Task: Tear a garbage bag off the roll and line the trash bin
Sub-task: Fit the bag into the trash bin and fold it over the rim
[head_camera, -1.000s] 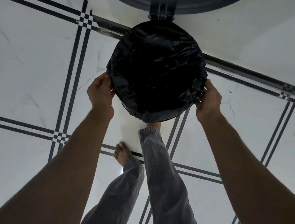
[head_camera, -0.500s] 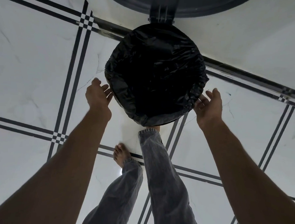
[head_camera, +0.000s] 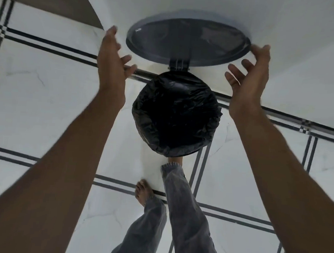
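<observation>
A round trash bin stands on the floor below me, its mouth and rim covered by a crinkled black garbage bag point(head_camera: 175, 115). Its dark grey round lid point(head_camera: 188, 42) stands up open on a hinge at the far side, leaning near the white wall. My left hand point(head_camera: 111, 59) is raised to the left of the lid, fingers spread, holding nothing. My right hand point(head_camera: 250, 72) is raised at the lid's right edge, fingers apart, its fingertips at or near the rim; the blur hides whether they touch. The bag roll is not in view.
The floor is white marble tile point(head_camera: 40, 78) with black double lines. My legs in grey jeans point(head_camera: 179, 213) and bare feet stand just in front of the bin, one foot right at its base. A white wall point(head_camera: 300, 27) rises behind the bin, with a brown surface point(head_camera: 53, 2) at top left.
Both hands let go of the bag's rim at the bin's sides and rose, open, to either side of the upright lid. The view tilted up, showing the whole lid.
</observation>
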Available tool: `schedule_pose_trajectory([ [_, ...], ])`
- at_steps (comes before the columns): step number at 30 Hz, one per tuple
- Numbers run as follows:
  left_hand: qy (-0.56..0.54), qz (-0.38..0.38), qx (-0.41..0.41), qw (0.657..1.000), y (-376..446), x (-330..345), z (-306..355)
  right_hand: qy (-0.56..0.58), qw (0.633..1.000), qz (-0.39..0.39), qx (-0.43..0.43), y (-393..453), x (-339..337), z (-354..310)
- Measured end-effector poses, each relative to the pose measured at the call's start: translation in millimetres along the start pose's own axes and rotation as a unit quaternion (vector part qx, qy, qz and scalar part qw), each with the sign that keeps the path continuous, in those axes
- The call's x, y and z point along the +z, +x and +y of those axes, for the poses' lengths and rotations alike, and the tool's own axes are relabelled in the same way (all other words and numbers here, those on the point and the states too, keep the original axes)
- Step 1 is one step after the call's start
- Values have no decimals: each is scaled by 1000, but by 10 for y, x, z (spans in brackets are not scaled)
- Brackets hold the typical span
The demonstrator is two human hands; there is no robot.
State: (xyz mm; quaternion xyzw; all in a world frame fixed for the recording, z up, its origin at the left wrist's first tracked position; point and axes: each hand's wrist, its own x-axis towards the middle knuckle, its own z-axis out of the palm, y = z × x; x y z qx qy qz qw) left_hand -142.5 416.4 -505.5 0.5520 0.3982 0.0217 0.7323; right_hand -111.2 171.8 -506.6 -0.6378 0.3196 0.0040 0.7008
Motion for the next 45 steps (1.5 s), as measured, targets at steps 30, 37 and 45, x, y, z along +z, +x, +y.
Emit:
schedule_pose_trajectory([
  [30,255,29,4,967,-753,-341,-1747,-360,927,-69,-79,-938,-852,1519],
  [37,367,38,97,924,-787,-450,-2075,-429,893,-92,-97,-878,-978,1910],
  [45,483,8,154,862,-1159,-633,-1644,-466,860,-149,-145,-1082,-1041,1522],
])
